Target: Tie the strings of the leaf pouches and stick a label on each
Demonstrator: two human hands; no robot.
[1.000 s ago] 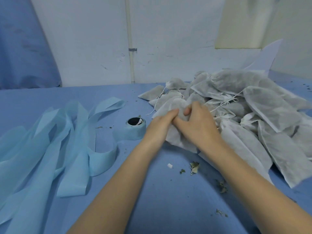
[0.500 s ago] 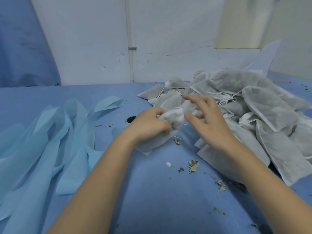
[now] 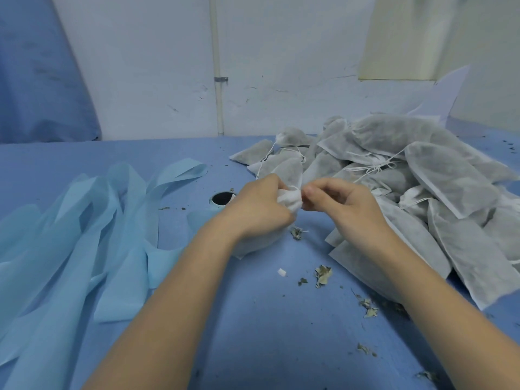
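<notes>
The leaf pouches (image 3: 439, 175) are grey-white with white strings (image 3: 374, 164); pale blue strips (image 3: 84, 220) lie on a darker blue desk (image 3: 267, 333), flecked with grey-green leaf crumbs (image 3: 323, 273).

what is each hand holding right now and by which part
The left hand grips one leaf pouch around its gathered neck. The right hand pinches at the pouch's mouth, apparently its white string, though the string itself is too thin to confirm.

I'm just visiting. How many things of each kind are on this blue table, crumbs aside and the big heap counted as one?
Held pouch: 1
Heap of pouches, too overlapped to count singly: 1
Light-blue roll: 1
Loose light-blue ribbon tangle: 1
Small white scrap: 1
Total: 5
</notes>
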